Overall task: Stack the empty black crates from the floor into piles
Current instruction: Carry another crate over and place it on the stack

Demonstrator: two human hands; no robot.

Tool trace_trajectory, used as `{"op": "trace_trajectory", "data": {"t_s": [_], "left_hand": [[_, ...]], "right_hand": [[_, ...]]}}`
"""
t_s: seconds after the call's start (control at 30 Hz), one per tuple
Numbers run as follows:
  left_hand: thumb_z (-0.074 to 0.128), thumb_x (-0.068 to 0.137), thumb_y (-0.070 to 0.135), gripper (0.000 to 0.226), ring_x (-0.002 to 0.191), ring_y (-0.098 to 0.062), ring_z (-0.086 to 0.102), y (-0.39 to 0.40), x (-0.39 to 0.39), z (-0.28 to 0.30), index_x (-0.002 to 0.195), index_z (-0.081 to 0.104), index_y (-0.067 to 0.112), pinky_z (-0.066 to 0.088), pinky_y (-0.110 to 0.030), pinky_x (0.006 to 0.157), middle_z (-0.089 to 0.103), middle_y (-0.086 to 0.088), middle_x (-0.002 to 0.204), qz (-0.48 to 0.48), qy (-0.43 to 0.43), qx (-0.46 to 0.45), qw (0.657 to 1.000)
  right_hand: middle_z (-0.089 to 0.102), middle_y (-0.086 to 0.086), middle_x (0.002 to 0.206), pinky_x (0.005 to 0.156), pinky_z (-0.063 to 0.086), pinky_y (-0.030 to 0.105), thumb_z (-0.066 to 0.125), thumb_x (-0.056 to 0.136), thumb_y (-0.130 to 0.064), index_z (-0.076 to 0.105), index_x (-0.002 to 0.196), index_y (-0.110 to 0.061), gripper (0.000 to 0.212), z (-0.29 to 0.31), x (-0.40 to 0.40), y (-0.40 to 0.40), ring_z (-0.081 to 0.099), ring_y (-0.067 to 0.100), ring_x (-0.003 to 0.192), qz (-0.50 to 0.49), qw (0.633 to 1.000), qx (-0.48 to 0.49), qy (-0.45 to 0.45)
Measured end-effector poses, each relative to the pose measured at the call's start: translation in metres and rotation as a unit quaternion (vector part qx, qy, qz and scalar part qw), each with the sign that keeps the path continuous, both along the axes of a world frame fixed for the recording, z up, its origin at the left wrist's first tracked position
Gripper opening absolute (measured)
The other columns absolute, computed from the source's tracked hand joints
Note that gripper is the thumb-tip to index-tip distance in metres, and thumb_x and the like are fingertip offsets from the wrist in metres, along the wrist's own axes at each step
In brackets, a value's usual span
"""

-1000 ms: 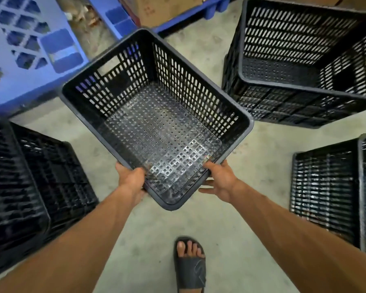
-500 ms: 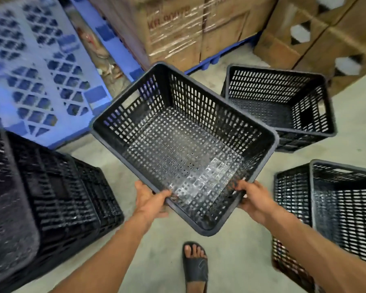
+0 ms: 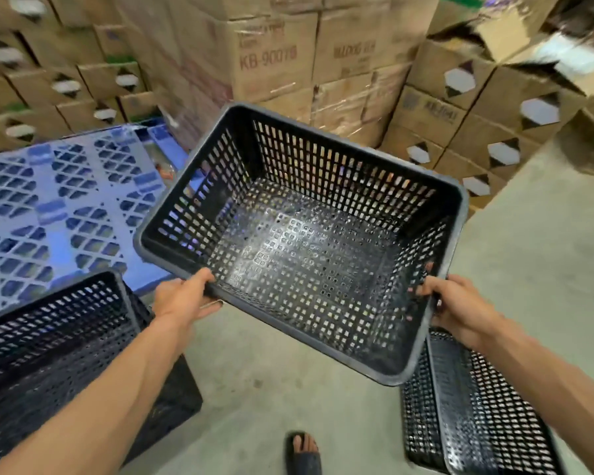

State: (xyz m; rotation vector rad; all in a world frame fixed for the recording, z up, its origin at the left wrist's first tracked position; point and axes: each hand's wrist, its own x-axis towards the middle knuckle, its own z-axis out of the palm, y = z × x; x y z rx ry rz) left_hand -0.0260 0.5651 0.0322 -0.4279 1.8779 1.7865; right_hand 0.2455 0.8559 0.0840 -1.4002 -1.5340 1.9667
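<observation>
I hold an empty black slotted crate (image 3: 309,241) in the air in front of me, open side up and tilted toward me. My left hand (image 3: 182,298) grips its near-left rim and my right hand (image 3: 460,308) grips its near-right rim. A pile of black crates (image 3: 59,347) stands on the floor at the lower left, below my left forearm. Another black crate (image 3: 474,416) sits at the lower right, partly hidden by the held crate and my right arm.
A blue plastic pallet (image 3: 55,214) lies at the left. Stacked cardboard boxes (image 3: 357,66) form a wall across the back and right. Bare concrete floor (image 3: 542,241) extends to the right. My sandalled foot (image 3: 304,452) is at the bottom centre.
The crate has risen higher with both hands still gripping it, and my view has tilted up. The far crate on the floor is now hidden behind it, and the boxes fill the background.
</observation>
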Motion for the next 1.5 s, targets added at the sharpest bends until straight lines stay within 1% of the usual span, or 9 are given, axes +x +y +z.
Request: {"op": "trace_trajectory", "data": {"t_s": [0.4,0.53,0.8,0.93,1.13,1.23,1.3,1.4,1.5], "left_hand": [[0.068,0.079,0.012,0.009,0.047,-0.014,0.07,-0.205,0.033,0.137,0.077,0.06,0.008,0.056,-0.023,0.044,0.072,-0.001,0.054,0.042,0.025,0.001,0.999],[0.067,0.082,0.011,0.01,0.045,-0.014,0.069,-0.282,0.044,0.141,0.078,0.06,0.006,0.053,-0.019,0.042,0.069,-0.013,0.076,0.088,0.006,-0.018,0.996],[0.058,0.092,0.013,0.018,0.075,-0.02,0.071,-0.414,0.065,0.125,0.109,0.057,0.004,0.059,-0.025,0.064,0.064,-0.019,0.111,0.132,-0.059,-0.002,0.989],[0.057,0.094,0.013,0.009,0.105,-0.036,0.063,-0.439,0.076,0.111,0.098,0.059,0.005,0.049,-0.04,0.086,0.062,-0.024,0.115,0.162,-0.118,0.004,0.98],[0.057,0.094,0.016,0.01,0.098,-0.033,0.063,-0.445,0.089,0.089,0.104,0.056,0.012,0.053,-0.045,0.085,0.061,-0.013,0.123,0.132,-0.152,-0.057,0.978],[0.058,0.093,0.028,0.015,0.09,-0.031,0.064,-0.428,0.076,0.09,0.092,0.054,0.014,0.052,-0.04,0.073,0.066,-0.016,0.116,0.143,-0.094,-0.158,0.972],[0.062,0.087,0.039,0.03,0.095,-0.035,0.065,-0.421,0.063,0.094,0.091,0.063,0.01,0.053,-0.041,0.079,0.069,-0.018,0.109,0.111,-0.026,-0.349,0.93],[0.074,0.071,0.051,0.041,0.115,-0.034,0.051,-0.414,0.053,0.099,0.099,0.058,0.025,0.05,-0.047,0.087,0.055,-0.009,0.12,0.013,0.094,-0.545,0.833],[0.059,0.085,0.052,0.032,0.147,-0.032,0.013,-0.417,0.04,0.088,0.116,0.057,0.047,0.013,-0.062,0.112,0.032,-0.003,0.153,-0.205,0.08,-0.562,0.798]], "right_hand": [[0.059,-0.001,0.047,0.038,0.049,0.025,0.055,0.084,-0.004,0.057,0.077,-0.012,0.011,0.123,-0.044,-0.152,0.062,0.013,0.04,0.115,0.993,0.035,-0.014],[0.062,0.003,0.074,0.038,0.047,0.023,0.054,0.087,-0.008,0.057,0.116,-0.019,0.03,0.113,-0.079,-0.216,0.061,0.012,0.046,0.154,0.988,0.015,-0.014],[0.059,0.001,0.063,0.038,0.047,0.02,0.052,0.081,-0.001,0.063,0.092,-0.015,0.021,0.084,-0.158,-0.333,0.057,0.01,0.043,0.228,0.972,0.013,-0.055],[0.071,0.007,0.085,0.056,0.054,0.027,0.05,0.086,-0.001,0.067,0.104,-0.018,0.03,0.073,-0.186,-0.362,0.065,0.017,0.065,0.28,0.959,0.009,-0.035],[0.072,0.003,0.106,0.075,0.056,0.034,0.05,0.091,0.009,0.056,0.129,-0.03,0.054,0.036,-0.216,-0.372,0.069,0.017,0.087,0.305,0.952,0.0,0.042],[0.053,0.009,0.142,0.096,0.047,0.021,0.062,0.083,0.013,0.045,0.144,-0.019,0.071,0.023,-0.218,-0.369,0.06,0.003,0.115,0.444,0.891,0.085,0.039],[0.037,0.013,0.152,0.101,0.04,0.012,0.076,0.08,-0.005,0.039,0.148,-0.021,0.079,0.02,-0.217,-0.368,0.05,-0.007,0.125,0.539,0.825,0.17,0.011],[-0.016,0.013,0.163,0.122,0.011,0.042,0.073,0.075,-0.055,0.034,0.149,-0.039,0.086,0.009,-0.215,-0.368,-0.006,0.027,0.151,0.62,0.688,0.368,-0.085],[-0.036,0.004,0.157,0.118,-0.008,0.058,0.049,0.064,-0.089,0.034,0.142,-0.057,0.085,-0.003,-0.21,-0.372,-0.03,0.037,0.142,0.676,0.586,0.439,-0.082]]}}
